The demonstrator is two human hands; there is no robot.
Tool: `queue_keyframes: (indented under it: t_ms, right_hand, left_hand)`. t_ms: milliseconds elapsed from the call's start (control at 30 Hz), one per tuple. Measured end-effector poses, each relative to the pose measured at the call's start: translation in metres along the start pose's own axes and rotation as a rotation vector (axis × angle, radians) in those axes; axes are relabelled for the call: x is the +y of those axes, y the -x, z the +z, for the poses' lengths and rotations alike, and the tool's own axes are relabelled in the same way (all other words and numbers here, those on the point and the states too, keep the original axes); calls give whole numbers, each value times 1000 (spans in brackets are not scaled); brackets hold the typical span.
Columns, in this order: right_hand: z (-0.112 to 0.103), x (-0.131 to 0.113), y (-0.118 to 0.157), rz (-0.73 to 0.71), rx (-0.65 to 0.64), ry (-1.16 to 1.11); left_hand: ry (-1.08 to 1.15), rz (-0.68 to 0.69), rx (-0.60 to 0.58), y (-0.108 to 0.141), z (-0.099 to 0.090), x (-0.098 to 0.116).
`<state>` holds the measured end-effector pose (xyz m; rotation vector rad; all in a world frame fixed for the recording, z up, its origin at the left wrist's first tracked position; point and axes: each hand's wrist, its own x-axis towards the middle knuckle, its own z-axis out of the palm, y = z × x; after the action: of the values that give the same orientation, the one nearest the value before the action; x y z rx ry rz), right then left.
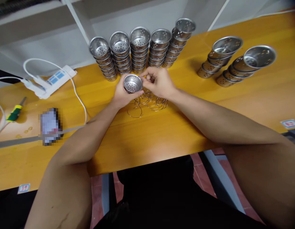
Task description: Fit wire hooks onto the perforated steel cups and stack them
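My left hand [121, 93] is wrapped round a small perforated metal cup [133, 84], its mouth tilted up towards me and its holed bottom visible inside. At the cup's right rim, my right hand [159, 82] is closed in a pinch. Whatever lies between those fingertips is too small to make out. Several thin metal wire rings [158, 105] lie loosely on the table just below both hands, partly hidden by them.
Behind my hands stand several stacks of perforated cups [139, 47]. Two leaning stacks [223, 52] are at the right. A white power strip [58, 81] with cables, a pixelated phone [50, 125] and a green-and-yellow screwdriver [16, 112] lie at the left on the wooden table [137, 140].
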<state>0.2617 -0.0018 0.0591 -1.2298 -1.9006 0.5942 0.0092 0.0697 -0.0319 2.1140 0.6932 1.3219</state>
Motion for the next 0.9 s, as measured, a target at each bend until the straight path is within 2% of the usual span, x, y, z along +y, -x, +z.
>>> queue_keyframes:
  t_ms: [300, 600, 900]
  right_hand:
    - [-2, 5, -2, -15, 15, 7]
    - [3, -1, 2, -6, 50, 30]
    - [7, 4, 2, 3, 48, 26]
  left_hand:
    - [60, 26, -27, 2, 9, -13]
    - [62, 66, -59, 5, 11, -20]
    - [78, 22, -99, 5, 10, 9]
